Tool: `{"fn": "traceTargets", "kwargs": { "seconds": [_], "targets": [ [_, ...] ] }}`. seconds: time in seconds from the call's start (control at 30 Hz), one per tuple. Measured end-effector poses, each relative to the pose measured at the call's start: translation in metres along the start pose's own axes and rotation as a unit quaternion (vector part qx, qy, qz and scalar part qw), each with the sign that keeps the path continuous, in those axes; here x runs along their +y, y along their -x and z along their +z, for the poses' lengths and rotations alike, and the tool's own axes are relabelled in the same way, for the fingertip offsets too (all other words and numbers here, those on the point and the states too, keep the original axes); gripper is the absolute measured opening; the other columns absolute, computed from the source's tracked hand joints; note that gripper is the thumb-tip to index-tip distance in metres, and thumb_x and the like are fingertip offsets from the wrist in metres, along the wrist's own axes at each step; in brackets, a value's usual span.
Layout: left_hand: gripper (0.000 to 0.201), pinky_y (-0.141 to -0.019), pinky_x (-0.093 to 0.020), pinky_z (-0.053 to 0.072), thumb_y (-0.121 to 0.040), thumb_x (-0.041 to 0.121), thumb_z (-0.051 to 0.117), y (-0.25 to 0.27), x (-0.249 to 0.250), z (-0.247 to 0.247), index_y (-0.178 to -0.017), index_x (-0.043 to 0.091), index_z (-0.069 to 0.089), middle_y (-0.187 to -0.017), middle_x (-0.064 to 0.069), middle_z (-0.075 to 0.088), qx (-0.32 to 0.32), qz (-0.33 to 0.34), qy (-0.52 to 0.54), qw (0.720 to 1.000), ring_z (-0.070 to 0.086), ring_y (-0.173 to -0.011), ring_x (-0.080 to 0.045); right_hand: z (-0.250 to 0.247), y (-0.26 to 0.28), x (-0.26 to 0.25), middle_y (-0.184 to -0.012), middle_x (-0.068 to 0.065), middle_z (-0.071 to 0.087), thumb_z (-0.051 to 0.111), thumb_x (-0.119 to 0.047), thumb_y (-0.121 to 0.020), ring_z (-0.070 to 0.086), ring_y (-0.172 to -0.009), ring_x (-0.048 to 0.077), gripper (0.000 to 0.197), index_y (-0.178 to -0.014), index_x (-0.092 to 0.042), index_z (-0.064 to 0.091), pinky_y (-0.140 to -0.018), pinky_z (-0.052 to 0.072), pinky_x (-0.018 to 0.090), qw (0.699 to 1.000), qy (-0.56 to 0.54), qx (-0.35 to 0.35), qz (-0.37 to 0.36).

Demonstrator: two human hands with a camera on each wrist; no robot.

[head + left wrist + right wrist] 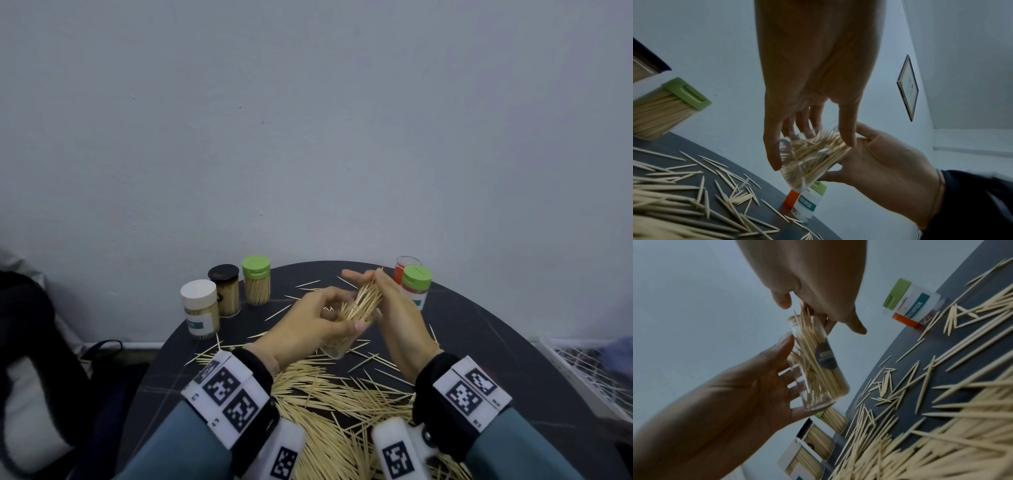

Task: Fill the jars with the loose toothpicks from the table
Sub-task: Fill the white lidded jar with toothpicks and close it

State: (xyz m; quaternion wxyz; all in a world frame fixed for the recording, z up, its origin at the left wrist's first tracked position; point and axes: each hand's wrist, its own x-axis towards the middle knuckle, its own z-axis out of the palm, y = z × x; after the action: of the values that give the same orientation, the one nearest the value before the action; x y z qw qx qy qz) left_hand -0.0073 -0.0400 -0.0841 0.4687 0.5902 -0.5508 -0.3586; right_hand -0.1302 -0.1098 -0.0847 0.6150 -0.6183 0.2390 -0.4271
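Left hand (308, 325) grips a clear open jar (813, 368) off the table, tilted with its mouth toward the right hand, likely so the picks slide in lengthwise instead of jamming across the rim. Fingers wrap the far side, thumb on the near side, at center of the head view. Jar looks partly filled, picks (813, 151) inside crossing loosely.

Right hand (394, 308) is at the jar mouth, fingers curled around a bunch of toothpicks (366, 296) whose ends stick out above the rim; judged step is feeding that bunch in. Palm faces left, wrist raised above the pile.

Loose toothpicks (342, 404) lie heaped on the dark round table (496, 359) at lower center of the head view, so much of the task is left.

3 capped jars stand at left center of the head view: white-lid jar (199, 308), black-lid jar (224, 289), green-lid jar (257, 279), all showing picks inside, set back probably as done. At right center a green-lid "TOOTHPICK" jar (415, 286) stands just in front of an orange open jar (404, 267); how full they are I cannot tell.

Risk: bunch splays and spills over the rim.
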Motion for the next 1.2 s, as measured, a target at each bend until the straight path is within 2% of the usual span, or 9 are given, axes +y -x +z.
{"fn": "traceTargets", "kwargs": {
  "seconds": [0.1, 0.27, 0.47, 0.6, 0.7, 0.8, 0.9, 1.07, 1.2],
  "targets": [
    [0.044, -0.092, -0.036, 0.05, -0.082, 0.02, 0.07, 0.0, 0.0, 0.001, -0.123, 0.016, 0.055, -0.115, -0.005, 0.064, -0.004, -0.001, 0.003, 1.0, 0.062, -0.105, -0.021, -0.002, 0.0, -0.002, -0.116, 0.002, 0.067, 0.03, -0.028, -0.101, 0.063, -0.105, 0.026, 0.035, -0.083, -0.012, 0.056, -0.1, 0.045, 0.047, 1.0, -0.02, 0.0, -0.012],
    [0.045, -0.085, -0.028, 0.051, -0.082, 0.02, 0.07, 0.0, -0.001, 0.0, -0.125, 0.017, 0.055, -0.113, -0.004, 0.064, 0.006, 0.0, 0.009, 1.0, 0.062, -0.097, -0.013, -0.003, 0.0, 0.01, -0.122, -0.007, 0.064, 0.035, -0.028, -0.1, 0.055, -0.119, 0.02, 0.037, -0.078, -0.024, 0.064, -0.109, 0.035, 0.049, 1.0, 0.014, -0.01, 0.009],
    [0.043, -0.086, -0.028, 0.051, -0.083, 0.017, 0.069, 0.001, 0.002, 0.0, -0.124, 0.015, 0.055, -0.114, -0.007, 0.065, -0.007, 0.005, 0.014, 1.0, 0.064, -0.101, -0.018, -0.005, -0.003, 0.003, -0.118, 0.0, 0.066, 0.032, -0.03, -0.1, 0.056, -0.117, 0.028, 0.043, -0.065, -0.02, 0.054, -0.108, 0.033, 0.051, 1.0, -0.022, 0.001, 0.004],
    [0.045, -0.086, -0.024, 0.05, -0.082, 0.017, 0.07, 0.001, 0.002, 0.001, -0.125, 0.014, 0.055, -0.113, -0.005, 0.066, -0.007, 0.013, 0.009, 1.0, 0.063, -0.1, -0.016, -0.002, 0.0, 0.009, -0.125, 0.004, 0.062, 0.035, -0.017, -0.1, 0.061, -0.108, 0.027, 0.022, -0.095, -0.013, 0.055, -0.097, 0.045, 0.047, 0.997, -0.077, -0.01, 0.02],
    [0.042, -0.088, -0.03, 0.052, -0.082, 0.019, 0.07, 0.001, 0.001, -0.002, -0.121, 0.017, 0.056, -0.111, -0.005, 0.066, 0.011, 0.01, 0.012, 1.0, 0.063, -0.101, -0.018, 0.0, 0.0, 0.01, -0.122, -0.006, 0.064, 0.036, -0.021, -0.1, 0.059, -0.114, 0.02, 0.026, -0.121, -0.023, 0.051, -0.099, 0.045, 0.04, 0.997, -0.073, -0.026, 0.019],
    [0.039, -0.082, -0.028, 0.051, -0.082, 0.02, 0.071, 0.0, 0.0, -0.005, -0.118, 0.019, 0.057, -0.109, -0.002, 0.065, 0.02, 0.008, 0.011, 1.0, 0.061, -0.098, -0.014, 0.001, 0.0, 0.007, -0.124, -0.004, 0.063, 0.032, -0.025, -0.1, 0.057, -0.116, 0.015, 0.032, -0.113, -0.026, 0.061, -0.103, 0.04, 0.034, 0.999, -0.006, -0.049, 0.016],
    [0.032, -0.071, -0.021, 0.046, -0.083, 0.02, 0.069, -0.001, 0.001, -0.007, -0.112, 0.024, 0.057, -0.108, -0.002, 0.064, 0.035, 0.008, 0.025, 0.999, 0.06, -0.095, -0.012, -0.001, 0.0, 0.004, -0.123, -0.009, 0.063, 0.035, -0.031, -0.097, 0.056, -0.117, 0.014, 0.033, -0.1, -0.019, 0.066, -0.108, 0.033, 0.037, 0.998, 0.008, -0.061, 0.01],
    [0.043, -0.088, -0.029, 0.049, -0.083, 0.02, 0.069, 0.0, 0.001, -0.005, -0.124, 0.02, 0.056, -0.116, -0.006, 0.063, 0.025, -0.007, 0.036, 0.999, 0.06, -0.107, -0.017, -0.003, -0.003, 0.006, -0.122, -0.009, 0.064, 0.037, -0.03, -0.097, 0.059, -0.114, 0.02, 0.038, -0.1, 0.003, 0.054, -0.104, 0.038, 0.037, 0.998, 0.002, -0.056, 0.007],
    [0.048, -0.085, -0.022, 0.048, -0.082, 0.019, 0.07, 0.0, 0.0, -0.001, -0.127, 0.017, 0.054, -0.109, 0.002, 0.064, -0.009, -0.002, 0.023, 1.0, 0.059, -0.098, -0.011, -0.004, -0.003, 0.012, -0.122, -0.004, 0.063, 0.036, -0.025, -0.1, 0.056, -0.119, 0.02, 0.031, -0.109, -0.019, 0.065, -0.106, 0.04, 0.041, 0.998, 0.016, -0.041, 0.044]
  ]
}}
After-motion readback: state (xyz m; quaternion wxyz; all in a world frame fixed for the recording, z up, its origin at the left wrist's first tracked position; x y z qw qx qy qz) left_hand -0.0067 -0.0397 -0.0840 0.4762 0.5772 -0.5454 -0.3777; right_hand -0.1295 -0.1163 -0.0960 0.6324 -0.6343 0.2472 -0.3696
